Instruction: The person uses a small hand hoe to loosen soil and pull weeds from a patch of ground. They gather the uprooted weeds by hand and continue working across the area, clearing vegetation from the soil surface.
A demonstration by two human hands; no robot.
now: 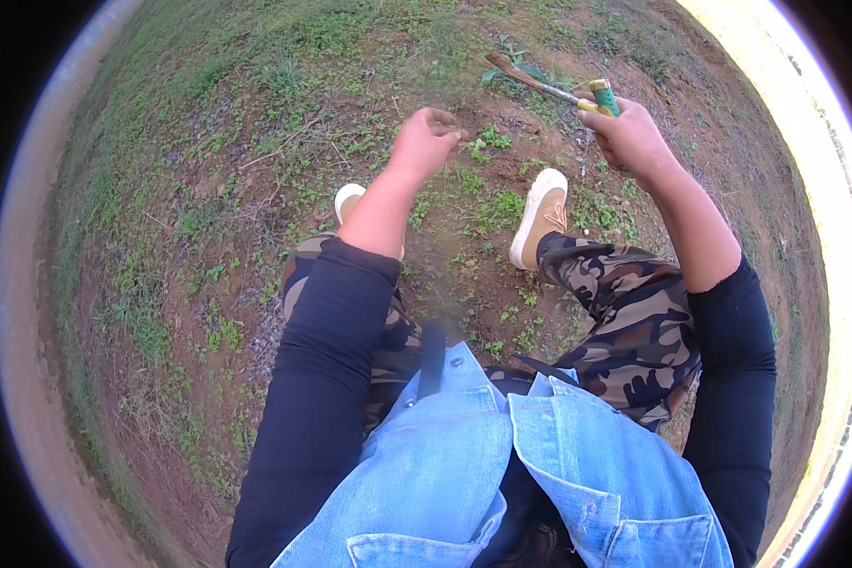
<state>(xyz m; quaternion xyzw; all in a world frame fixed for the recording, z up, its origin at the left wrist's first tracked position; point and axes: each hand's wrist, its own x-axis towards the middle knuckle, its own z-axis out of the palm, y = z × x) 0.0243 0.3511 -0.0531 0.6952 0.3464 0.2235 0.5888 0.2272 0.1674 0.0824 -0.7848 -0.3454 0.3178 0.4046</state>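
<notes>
My right hand (628, 135) grips the green and yellow handle (603, 98) of a hand tool. Its narrow metal shaft ends in a rusty, slightly curved blade (515, 69) that points to the upper left, over weeds. My left hand (429, 142) hangs above the soil with its fingers curled and thumb near the fingertips; whether something small is between them cannot be told. Just right of its fingertips grows a small leafy green plant (495, 137). Both hands are apart, beyond my shoes.
Reddish soil (554, 319) with low weeds and dry stalks surrounds me. My tan shoe (545, 213) stands at right; the other shoe (348, 199) is partly hidden behind my left forearm. Denser green weeds (284, 74) spread at upper left.
</notes>
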